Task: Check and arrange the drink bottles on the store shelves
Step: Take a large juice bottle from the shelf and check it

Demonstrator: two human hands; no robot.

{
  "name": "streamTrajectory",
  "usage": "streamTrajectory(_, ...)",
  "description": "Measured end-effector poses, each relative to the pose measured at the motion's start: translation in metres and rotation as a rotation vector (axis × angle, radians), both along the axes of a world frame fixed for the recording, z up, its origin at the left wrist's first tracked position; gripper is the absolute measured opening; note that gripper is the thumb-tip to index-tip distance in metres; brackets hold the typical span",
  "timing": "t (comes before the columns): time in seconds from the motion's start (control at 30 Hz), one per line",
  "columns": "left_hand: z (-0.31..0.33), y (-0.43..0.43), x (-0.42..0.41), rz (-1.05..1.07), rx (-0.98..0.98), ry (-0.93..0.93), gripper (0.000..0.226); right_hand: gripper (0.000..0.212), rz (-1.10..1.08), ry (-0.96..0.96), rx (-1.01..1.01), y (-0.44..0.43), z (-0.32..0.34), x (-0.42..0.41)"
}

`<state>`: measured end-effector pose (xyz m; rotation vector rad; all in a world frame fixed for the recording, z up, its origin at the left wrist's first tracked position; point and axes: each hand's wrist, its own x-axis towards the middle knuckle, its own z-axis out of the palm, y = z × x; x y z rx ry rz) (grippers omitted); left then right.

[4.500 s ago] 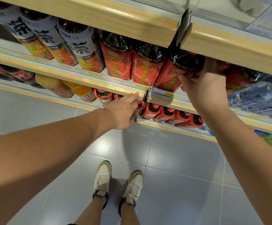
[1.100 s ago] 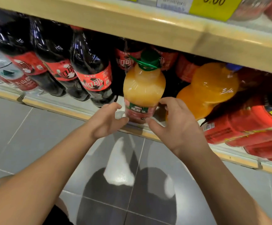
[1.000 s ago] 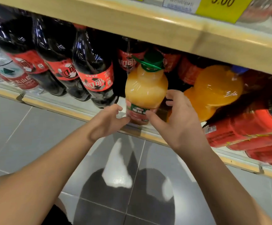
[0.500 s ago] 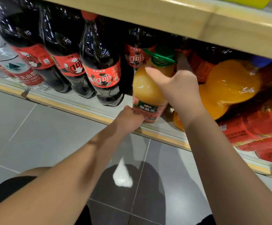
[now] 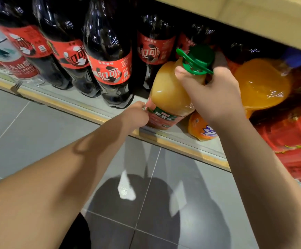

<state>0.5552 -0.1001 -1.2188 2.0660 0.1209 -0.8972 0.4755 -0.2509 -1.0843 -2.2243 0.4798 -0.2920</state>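
Orange juice bottle (image 5: 169, 94), green cap (image 5: 200, 58) | right hand (image 5: 216, 97) grips neck | left hand (image 5: 136, 115) grips base

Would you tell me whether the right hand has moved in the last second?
Yes: the right hand has climbed from the label of the juice bottle, by the shelf edge, to its neck under the green cap.

The shelf (image 5: 74, 109) we see
Dark cola bottles (image 5: 108, 51), a juice bottle (image 5: 167, 94) and an orange bottle (image 5: 261, 83) stand on it.
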Motion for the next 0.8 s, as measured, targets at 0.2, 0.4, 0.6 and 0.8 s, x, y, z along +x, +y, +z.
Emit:
streamTrajectory(0.2,-0.004,-0.008,0.008,-0.126,0.124,-0.04,0.042,0.029,0.009,-0.046,0.0,-0.004,0.0,-0.015)
streamTrajectory(0.4,-0.001,-0.014,0.014,-0.258,0.162,-0.11,0.031,0.034,0.023,-0.151,0.014,-0.004,-0.005,-0.025)
streamTrajectory(0.6,-0.005,-0.004,0.01,-0.148,0.116,-0.049,0.026,0.026,-0.005,-0.206,0.048,0.005,-0.006,-0.031)
streamTrajectory(0.8,-0.001,-0.003,0.009,0.112,-0.088,0.051,0.029,0.026,-0.154,-0.223,0.201,-0.001,-0.001,-0.038)
